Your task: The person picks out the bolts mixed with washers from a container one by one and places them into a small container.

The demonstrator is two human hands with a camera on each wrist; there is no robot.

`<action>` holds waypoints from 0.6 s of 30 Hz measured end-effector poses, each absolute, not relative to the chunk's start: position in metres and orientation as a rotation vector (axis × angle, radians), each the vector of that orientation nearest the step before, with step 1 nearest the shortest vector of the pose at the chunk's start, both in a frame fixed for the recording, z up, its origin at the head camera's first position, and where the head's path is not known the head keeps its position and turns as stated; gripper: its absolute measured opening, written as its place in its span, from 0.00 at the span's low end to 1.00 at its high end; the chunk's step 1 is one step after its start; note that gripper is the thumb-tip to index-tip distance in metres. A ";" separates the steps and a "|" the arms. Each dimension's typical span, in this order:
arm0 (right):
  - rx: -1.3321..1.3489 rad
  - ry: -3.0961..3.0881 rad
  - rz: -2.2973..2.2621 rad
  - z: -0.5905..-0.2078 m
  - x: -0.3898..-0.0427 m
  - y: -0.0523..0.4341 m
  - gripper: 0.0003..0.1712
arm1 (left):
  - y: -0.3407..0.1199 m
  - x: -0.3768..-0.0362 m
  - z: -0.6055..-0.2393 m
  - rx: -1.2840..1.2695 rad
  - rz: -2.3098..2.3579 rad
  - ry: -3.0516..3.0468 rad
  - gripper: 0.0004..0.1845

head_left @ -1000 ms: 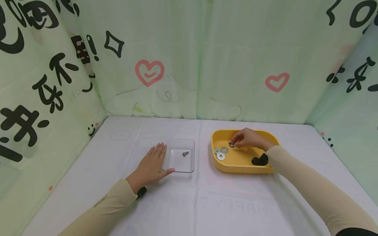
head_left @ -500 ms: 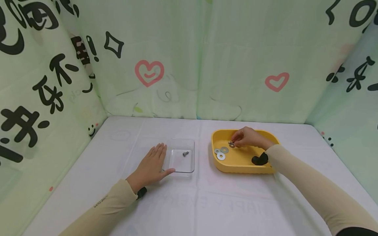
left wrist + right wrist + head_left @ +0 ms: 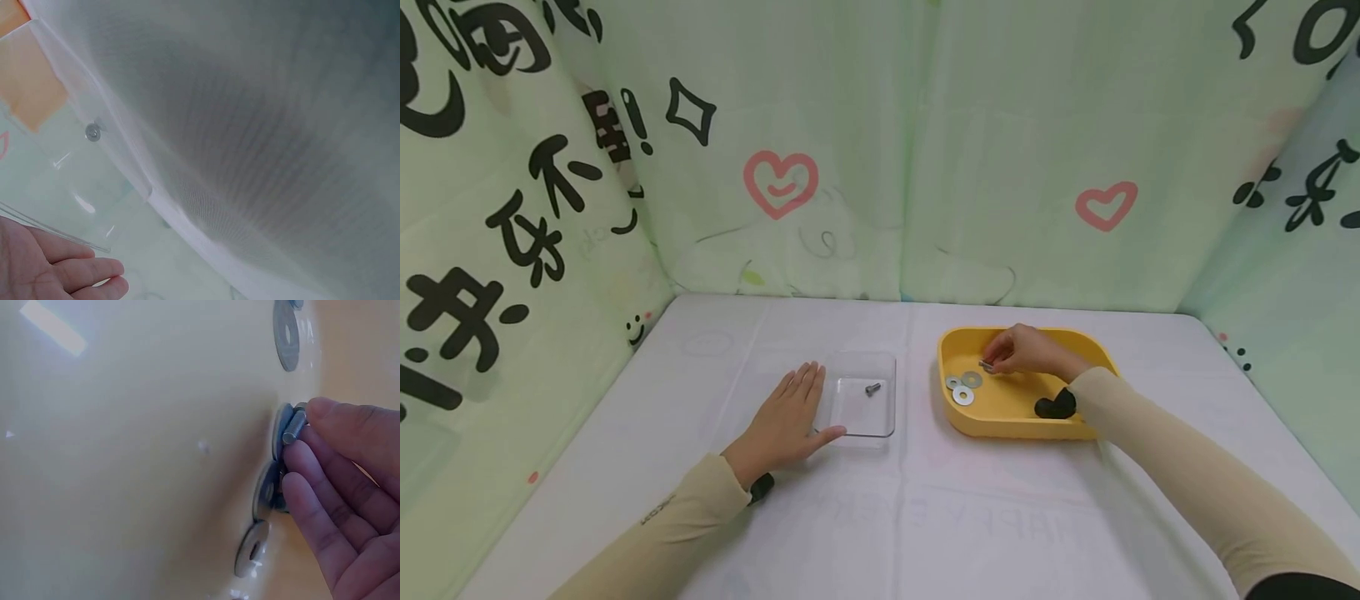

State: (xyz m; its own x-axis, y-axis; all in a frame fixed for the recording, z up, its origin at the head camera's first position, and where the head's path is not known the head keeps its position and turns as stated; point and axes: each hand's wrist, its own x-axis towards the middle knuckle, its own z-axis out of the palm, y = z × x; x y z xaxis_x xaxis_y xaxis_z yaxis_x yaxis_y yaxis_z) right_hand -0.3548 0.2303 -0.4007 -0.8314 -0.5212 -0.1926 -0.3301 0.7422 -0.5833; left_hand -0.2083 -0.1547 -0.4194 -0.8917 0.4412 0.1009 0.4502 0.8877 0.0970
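Observation:
My left hand (image 3: 786, 421) lies with straight fingers along the left side of a clear plastic box (image 3: 882, 434), its thumb across the near corner. One small bolt (image 3: 872, 389) lies inside that box. In the yellow tray (image 3: 992, 427) to the right, my right hand (image 3: 1028, 350) pinches a threaded bolt (image 3: 294, 429) between thumb and fingers, low over the tray floor. Flat metal washers (image 3: 963, 396) lie left of the fingers in the head view. The right wrist view shows a washer (image 3: 280, 434) right behind the bolt, and others nearby.
A white cloth covers the table (image 3: 820, 533). Pale green printed curtains (image 3: 1000, 167) stand behind it and on both sides. The tray's raised rim surrounds the right hand; a black wrist device (image 3: 1056, 405) overlaps its near side in the head view.
Both hands hold nearly the same place. The right hand's pinched bolt has shifted only slightly, and the whole head view has moved a little.

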 end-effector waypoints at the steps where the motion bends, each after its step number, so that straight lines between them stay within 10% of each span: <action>1: -0.664 2.596 -0.781 -0.401 -0.355 0.229 0.12 | -0.155 -0.208 -0.419 -0.703 -0.180 -2.980 0.47; 18: -0.676 2.573 -0.868 -0.408 -0.356 0.227 0.12 | -0.155 -0.210 -0.421 -0.701 -0.166 -2.991 0.48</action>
State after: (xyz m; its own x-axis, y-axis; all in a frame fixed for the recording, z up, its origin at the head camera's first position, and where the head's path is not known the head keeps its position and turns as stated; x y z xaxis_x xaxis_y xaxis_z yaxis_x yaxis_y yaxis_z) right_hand -0.3563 0.2273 -0.4079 -0.8282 -0.5359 -0.1643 -0.3269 0.6999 -0.6350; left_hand -0.2102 -0.1547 -0.4208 -0.8942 0.4390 0.0876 0.4460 0.8905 0.0898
